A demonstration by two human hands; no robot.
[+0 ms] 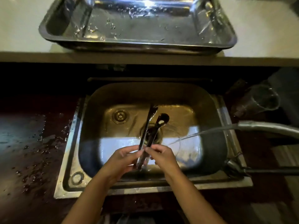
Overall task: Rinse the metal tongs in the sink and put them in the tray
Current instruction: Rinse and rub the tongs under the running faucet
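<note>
The metal tongs [151, 126] point away from me over the steel sink [100, 120], their two arms slightly apart and their tips above the drain. Both hands hold them at the near handle end: my left hand [123, 160] grips from the left, my right hand [161, 156] pinches from the right. A thin stream of water runs from the hose [267, 126] at the right toward the tongs. The steel tray [215, 44] sits on the white shelf above the sink, wet inside, with nothing else in it.
A dark, wet countertop [29, 151] lies left of the sink. A clear plastic container [257, 102] stands at the back right. A black pipe [267, 171] crosses the sink's right rim. The white shelf edge [145, 59] overhangs the sink's far side.
</note>
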